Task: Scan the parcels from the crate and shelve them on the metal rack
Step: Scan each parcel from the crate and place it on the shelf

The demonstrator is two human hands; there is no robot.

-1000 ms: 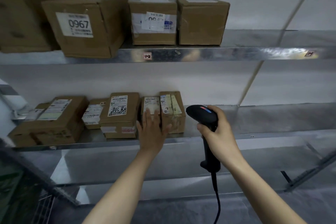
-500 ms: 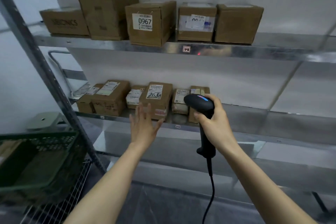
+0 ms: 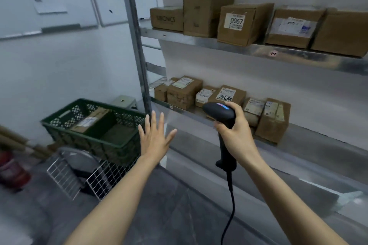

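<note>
A dark green plastic crate (image 3: 119,146) sits at the left on a wire cart, with a brown labelled parcel (image 3: 89,120) lying inside it. My left hand (image 3: 155,137) hovers flat with fingers spread, holding nothing, just right of the crate's near corner. My right hand (image 3: 237,131) grips the handle of a black corded barcode scanner (image 3: 221,113). The metal rack (image 3: 298,55) carries several brown cardboard parcels on its upper shelf, one labelled 0967 (image 3: 242,24). Several smaller labelled parcels (image 3: 272,117) line the middle shelf, behind the scanner.
The rack's upright post (image 3: 137,45) stands between crate and shelves. A wire cart (image 3: 97,179) holds the crate. A small stool (image 3: 124,101) sits behind it. Whiteboards (image 3: 59,0) hang on the left wall. A red object (image 3: 12,169) stands at the far left on the floor.
My left hand has come off the small parcels on the middle shelf and drawn back leftward. The view has swung left, bringing the green crate into sight. The scanner stays in my right hand.
</note>
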